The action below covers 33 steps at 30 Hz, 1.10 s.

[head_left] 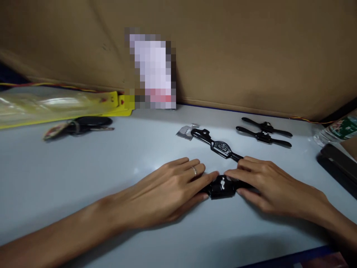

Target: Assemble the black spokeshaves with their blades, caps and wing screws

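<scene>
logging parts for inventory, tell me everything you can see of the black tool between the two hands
The black tool is glossy, seemingly painted metal, with a wide centre body and a silver screw on top. It lies flat on the grey table. Its two ends are hidden: the left hand and right hand each grip one from above.

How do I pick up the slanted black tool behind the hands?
The slanted black tool lies flat on the table, with a bulky middle between two thin handles. The best grip is probably those handles, one per hand, from above. The near one ends by the right hand.
</scene>
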Motion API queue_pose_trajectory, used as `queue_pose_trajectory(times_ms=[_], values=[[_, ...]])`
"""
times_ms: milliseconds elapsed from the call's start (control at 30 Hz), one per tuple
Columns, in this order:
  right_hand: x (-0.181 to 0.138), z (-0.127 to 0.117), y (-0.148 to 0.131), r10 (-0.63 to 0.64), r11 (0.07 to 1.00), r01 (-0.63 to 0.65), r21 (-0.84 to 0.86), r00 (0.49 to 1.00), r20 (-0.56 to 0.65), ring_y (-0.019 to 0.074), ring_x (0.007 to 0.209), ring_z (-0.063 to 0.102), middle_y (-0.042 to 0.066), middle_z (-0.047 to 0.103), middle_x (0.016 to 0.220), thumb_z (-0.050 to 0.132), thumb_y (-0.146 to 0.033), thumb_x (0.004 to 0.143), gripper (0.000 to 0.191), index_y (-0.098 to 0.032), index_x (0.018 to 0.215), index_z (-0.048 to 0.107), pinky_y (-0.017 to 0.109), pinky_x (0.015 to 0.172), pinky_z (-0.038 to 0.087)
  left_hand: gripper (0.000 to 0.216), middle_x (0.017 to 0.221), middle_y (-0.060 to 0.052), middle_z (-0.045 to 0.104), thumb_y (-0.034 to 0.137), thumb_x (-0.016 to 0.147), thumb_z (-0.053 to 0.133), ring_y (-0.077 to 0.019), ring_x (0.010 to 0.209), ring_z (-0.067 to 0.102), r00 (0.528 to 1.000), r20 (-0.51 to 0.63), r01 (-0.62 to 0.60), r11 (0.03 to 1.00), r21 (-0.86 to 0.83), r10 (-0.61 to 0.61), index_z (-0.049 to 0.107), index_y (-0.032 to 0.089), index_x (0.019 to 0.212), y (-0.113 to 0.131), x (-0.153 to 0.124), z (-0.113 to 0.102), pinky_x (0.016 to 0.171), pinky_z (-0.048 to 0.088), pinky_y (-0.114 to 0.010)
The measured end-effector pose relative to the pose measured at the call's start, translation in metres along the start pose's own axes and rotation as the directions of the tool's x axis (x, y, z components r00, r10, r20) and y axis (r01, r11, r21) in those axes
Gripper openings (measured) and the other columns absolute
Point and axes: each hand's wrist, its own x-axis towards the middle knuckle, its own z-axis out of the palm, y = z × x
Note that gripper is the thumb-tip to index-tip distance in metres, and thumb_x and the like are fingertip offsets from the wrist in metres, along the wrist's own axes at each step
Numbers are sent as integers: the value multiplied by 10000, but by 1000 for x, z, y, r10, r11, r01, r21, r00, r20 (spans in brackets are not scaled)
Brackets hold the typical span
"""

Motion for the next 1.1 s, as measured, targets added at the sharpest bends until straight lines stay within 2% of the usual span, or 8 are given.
queue_pose_trajectory(times_ms=[200, 367, 500, 667, 867, 1000, 1033, 1100], values=[[-2, -1, -1, 9, 1000, -9, -13, 1000, -11, 193, 821, 549, 39, 600, 907, 579, -146, 954, 180, -200, 1097, 674, 331, 698, 418, 291, 879, -49, 619, 200, 1042, 402, -203, 705, 556, 1000, -3, -1, 999, -35, 1, 535, 118, 1288, 0, 0, 1, 636, 465, -345], [-6, -2, -7, -62, 994, 53, -99, 994, -85, 217, 846, 530, 61, 612, 916, 575, -173, 940, 107, -161, 1015, 650, 360, 727, 425, 214, 876, -50, 620, 221, 1036, 445, -209, 731, 556, 1000, 2, 16, 999, -38, -16, 596, 132, 1158, -1, 0, 1, 656, 462, -354], [-7, 2, -14, -128, 988, 119, -100, 988, -91, 202, 802, 535, 39, 608, 880, 531, -107, 917, 186, -194, 1007, 669, 344, 706, 432, 197, 871, -40, 610, 217, 1036, 452, -208, 744, 554, 1000, 23, 11, 998, -59, -9, 613, 149, 1127, -2, 0, 1, 666, 460, -351], [-6, 9, -16, -168, 978, 147, -151, 976, -141, 213, 807, 577, 50, 640, 903, 504, -61, 898, 370, -176, 1229, 620, 339, 691, 450, 175, 865, -41, 604, 226, 1036, 460, -195, 734, 538, 1000, 16, 6, 999, -42, -6, 621, 155, 1037, -2, 0, 0, 642, 430, -333], [-3, 10, -8, -175, 963, 123, -240, 963, -207, 223, 758, 562, 59, 625, 836, 469, -63, 920, 264, -157, 1073, 664, 345, 639, 422, 149, 888, -38, 616, 227, 1013, 518, -195, 751, 541, 1000, 24, 7, 1000, -25, -6, 619, 151, 1092, -1, 1, -1, 644, 426, -333], [-7, 7, -9, -217, 971, 183, -155, 945, -245, 179, 662, 529, 25, 593, 737, 467, -77, 933, 219, -177, 886, 657, 319, 591, 396, 130, 877, -35, 609, 244, 1003, 549, -196, 737, 531, 999, 46, 13, 1000, -7, -12, 631, 158, 1055, -1, 2, -2, 630, 414, -339], [-8, 6, -10, -225, 972, 197, -125, 934, -279, 166, 646, 531, 16, 596, 726, 467, -77, 939, 218, -178, 900, 656, 310, 589, 402, 124, 878, -34, 608, 247, 1001, 557, -197, 738, 531, 999, 52, 14, 1000, -7, -13, 632, 161, 1048, -1, 2, -3, 630, 413, -341], [-9, 5, -11, -200, 980, 180, -88, 910, -363, 143, 631, 553, 3, 622, 738, 466, -69, 951, 243, -167, 1067, 655, 284, 595, 426, 120, 879, -33, 608, 254, 997, 568, -197, 742, 532, 998, 55, 15, 1000, -7, -14, 632, 165, 1047, -1, 1, -3, 633, 412, -342]])
